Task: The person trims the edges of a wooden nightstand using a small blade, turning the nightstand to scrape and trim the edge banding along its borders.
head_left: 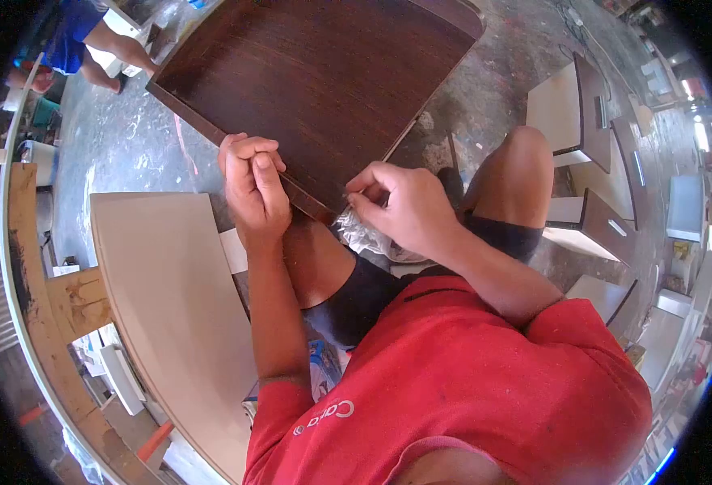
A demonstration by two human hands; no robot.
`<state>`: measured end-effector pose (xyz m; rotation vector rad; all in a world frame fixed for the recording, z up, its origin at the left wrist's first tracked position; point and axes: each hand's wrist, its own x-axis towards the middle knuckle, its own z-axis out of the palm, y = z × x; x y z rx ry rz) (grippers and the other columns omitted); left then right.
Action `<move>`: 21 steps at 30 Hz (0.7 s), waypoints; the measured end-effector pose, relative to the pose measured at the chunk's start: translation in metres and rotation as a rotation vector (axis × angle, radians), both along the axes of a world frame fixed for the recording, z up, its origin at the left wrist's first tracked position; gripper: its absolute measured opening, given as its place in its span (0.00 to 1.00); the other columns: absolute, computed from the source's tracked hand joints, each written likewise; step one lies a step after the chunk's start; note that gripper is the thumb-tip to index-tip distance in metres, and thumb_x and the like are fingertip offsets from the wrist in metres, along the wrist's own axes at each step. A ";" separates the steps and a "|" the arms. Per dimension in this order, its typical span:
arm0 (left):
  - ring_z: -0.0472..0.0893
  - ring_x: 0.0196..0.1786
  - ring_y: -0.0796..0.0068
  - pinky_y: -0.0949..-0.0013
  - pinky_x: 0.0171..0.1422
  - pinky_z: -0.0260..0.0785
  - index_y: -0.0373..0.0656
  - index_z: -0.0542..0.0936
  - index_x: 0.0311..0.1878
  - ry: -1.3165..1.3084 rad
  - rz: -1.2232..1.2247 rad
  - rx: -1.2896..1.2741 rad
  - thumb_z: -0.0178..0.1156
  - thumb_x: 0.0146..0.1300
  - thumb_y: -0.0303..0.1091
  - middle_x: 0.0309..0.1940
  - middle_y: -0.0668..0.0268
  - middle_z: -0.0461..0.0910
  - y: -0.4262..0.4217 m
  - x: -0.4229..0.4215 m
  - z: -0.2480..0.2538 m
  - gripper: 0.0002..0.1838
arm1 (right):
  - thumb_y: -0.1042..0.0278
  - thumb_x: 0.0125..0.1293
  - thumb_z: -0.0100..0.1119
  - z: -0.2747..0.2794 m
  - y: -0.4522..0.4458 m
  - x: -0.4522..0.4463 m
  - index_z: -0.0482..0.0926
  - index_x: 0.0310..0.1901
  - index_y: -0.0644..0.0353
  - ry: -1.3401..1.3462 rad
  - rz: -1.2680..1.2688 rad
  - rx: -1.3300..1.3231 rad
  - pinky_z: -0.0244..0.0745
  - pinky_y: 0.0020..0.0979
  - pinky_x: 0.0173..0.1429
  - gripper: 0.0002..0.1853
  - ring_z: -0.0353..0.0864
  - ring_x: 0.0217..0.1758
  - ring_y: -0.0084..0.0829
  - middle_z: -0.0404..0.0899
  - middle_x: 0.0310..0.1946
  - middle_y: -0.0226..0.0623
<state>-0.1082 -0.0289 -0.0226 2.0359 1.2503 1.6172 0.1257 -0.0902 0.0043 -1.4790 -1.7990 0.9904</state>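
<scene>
A dark brown wood-grain furniture piece [315,73] with raised edge strips slants before me, its near corner between my knees. My left hand [255,186] is at its left edge, fingers curled in and thumb pressed against them; whatever they hold is hidden. Close to the near corner, my right hand [404,202] is closed in a pinch, thumb against bent forefinger. Anything between those fingertips is too small to name. Below the right hand lies a crumpled whitish cloth or wrapping [362,234], partly covered by the hand.
A large beige panel [162,315] stands at my left, near a wooden frame [29,234]. Several drawer-like boxes with dark fronts, such as one drawer [562,113], sit on the paint-stained floor [122,137] at right. Another person [89,40] is at upper left.
</scene>
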 end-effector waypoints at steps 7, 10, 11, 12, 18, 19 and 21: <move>0.77 0.41 0.69 0.51 0.82 0.61 0.41 0.80 0.55 -0.013 -0.026 0.054 0.51 0.88 0.32 0.28 0.67 0.78 0.002 0.003 0.000 0.09 | 0.65 0.70 0.78 -0.008 -0.004 -0.002 0.89 0.46 0.59 0.079 0.014 -0.008 0.86 0.36 0.39 0.09 0.95 0.33 0.36 0.94 0.31 0.39; 0.77 0.41 0.70 0.51 0.84 0.59 0.41 0.79 0.57 -0.046 -0.043 0.012 0.54 0.87 0.30 0.29 0.67 0.78 -0.002 0.002 0.001 0.06 | 0.66 0.71 0.78 -0.008 -0.003 0.001 0.89 0.47 0.60 0.109 0.015 -0.046 0.86 0.36 0.39 0.10 0.95 0.32 0.35 0.93 0.31 0.40; 0.76 0.41 0.70 0.50 0.85 0.59 0.41 0.79 0.57 -0.060 -0.049 -0.009 0.55 0.86 0.29 0.30 0.67 0.78 -0.004 0.003 0.002 0.06 | 0.66 0.72 0.78 -0.010 -0.006 -0.001 0.89 0.47 0.61 0.112 0.028 -0.009 0.86 0.35 0.39 0.10 0.95 0.31 0.34 0.93 0.31 0.40; 0.77 0.41 0.70 0.49 0.85 0.60 0.40 0.79 0.58 -0.083 -0.047 -0.035 0.58 0.85 0.29 0.30 0.67 0.79 -0.005 0.002 0.000 0.06 | 0.66 0.73 0.77 -0.012 -0.008 -0.002 0.89 0.48 0.61 0.115 0.039 0.028 0.86 0.35 0.39 0.10 0.95 0.31 0.34 0.93 0.30 0.40; 0.84 0.47 0.62 0.39 0.83 0.67 0.41 0.84 0.55 0.216 0.032 0.018 0.70 0.75 0.31 0.35 0.65 0.81 -0.021 0.004 0.018 0.11 | 0.70 0.81 0.71 -0.018 0.004 0.037 0.88 0.61 0.62 0.439 -0.013 -0.127 0.84 0.27 0.44 0.12 0.92 0.40 0.19 0.94 0.39 0.34; 0.85 0.49 0.59 0.37 0.83 0.68 0.41 0.86 0.54 0.294 0.006 0.022 0.73 0.71 0.32 0.37 0.64 0.81 -0.025 0.004 0.024 0.12 | 0.70 0.82 0.70 -0.021 0.005 0.050 0.85 0.68 0.63 0.517 0.011 -0.202 0.82 0.25 0.45 0.17 0.89 0.44 0.17 0.93 0.45 0.32; 0.85 0.52 0.56 0.35 0.83 0.68 0.43 0.88 0.50 0.467 -0.038 -0.007 0.77 0.65 0.35 0.41 0.63 0.82 -0.034 0.007 0.041 0.13 | 0.69 0.83 0.69 -0.024 0.001 0.069 0.85 0.67 0.64 0.614 -0.013 -0.258 0.87 0.28 0.52 0.17 0.93 0.47 0.23 0.95 0.45 0.37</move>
